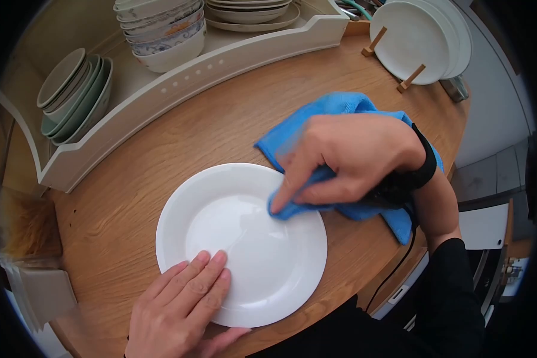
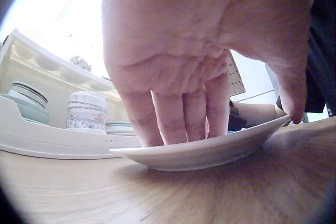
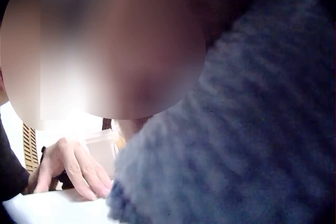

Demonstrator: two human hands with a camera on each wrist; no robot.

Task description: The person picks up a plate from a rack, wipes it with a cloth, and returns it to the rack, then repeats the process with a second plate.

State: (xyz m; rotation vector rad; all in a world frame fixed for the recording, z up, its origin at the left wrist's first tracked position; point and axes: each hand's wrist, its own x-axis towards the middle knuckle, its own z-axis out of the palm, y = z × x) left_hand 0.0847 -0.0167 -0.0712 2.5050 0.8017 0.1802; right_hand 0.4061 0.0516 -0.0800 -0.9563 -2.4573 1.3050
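A round white plate (image 1: pixel 250 250) lies on the wooden tabletop near its front edge. My left hand (image 1: pixel 176 307) rests on the plate's near left part, straight fingers pressing on its upper face. In the left wrist view the thumb is at the rim, apart from the fingers. My right hand (image 1: pixel 358 158) grips a blue cloth (image 1: pixel 286 134) and presses a bunched fold against the plate's upper right area. The rest of the cloth trails beneath the hand onto the table. Up close, the cloth fills much of the right wrist view, hiding the right fingers.
Along the back runs a low white shelf (image 1: pixel 119 122) with stacked patterned bowls (image 1: pixel 164 36), green and white dishes (image 1: pixel 80 98) and plates (image 1: pixel 250 13). White plates (image 1: pixel 411 42) stand in a wooden rack at the back right. A brown brush-like thing (image 1: pixel 30 224) is at the left.
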